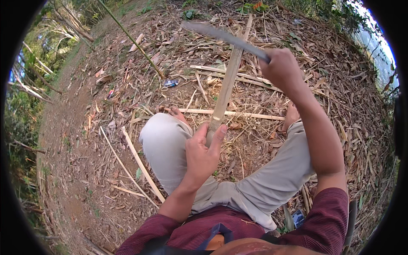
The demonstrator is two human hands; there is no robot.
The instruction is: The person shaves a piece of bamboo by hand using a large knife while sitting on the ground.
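My left hand (201,155) is closed round the near end of a long split bamboo piece (226,87), thumb and forefinger on either side of it. The piece points away from me, between my knees, its far end over the leaf litter. Raised at the right, my right hand (281,71) grips the handle end of a machete (225,37). Its long grey blade reaches leftward across the upper part of the bamboo; I cannot tell whether it touches. The handle is hidden in my fist.
Thin bamboo strips (238,76) lie on the ground ahead, and another strip (229,112) crosses between my feet. More strips (142,163) rest by my left knee. A green stalk (131,39) slants up at the left, near a small blue packet (171,83). Dry leaves cover the slope.
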